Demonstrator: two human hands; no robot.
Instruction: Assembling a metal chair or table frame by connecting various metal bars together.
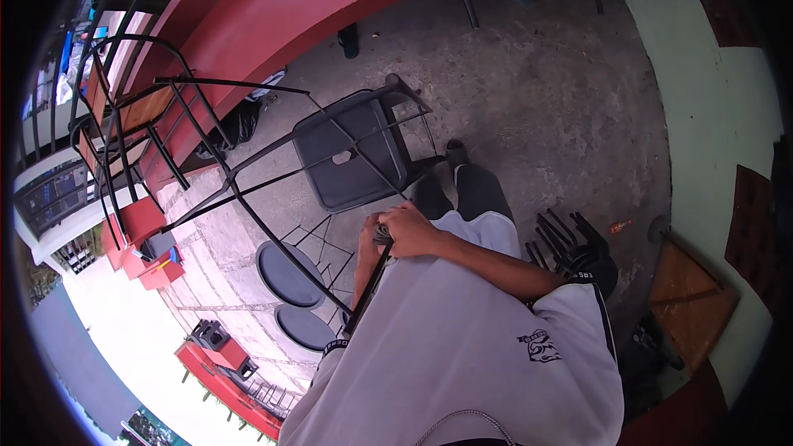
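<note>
Both hands met at the person's lap: the right hand (410,230) closed over a small grey part (381,234) atop a black rod (369,285), the left hand (369,235) pinching beside it. Steadying the rod seemed wise before twisting. The chair (351,157) stood just ahead on the floor (545,91).

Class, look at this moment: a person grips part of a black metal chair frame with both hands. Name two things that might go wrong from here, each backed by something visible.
1. Both hands, the left hand and the right hand, close together on a thin bar of the chair frame; fingers might get pinched if it shifts.
2. Round dark seats and loose black rods lie on the concrete floor near the person's feet, so a trip seems possible.
</note>
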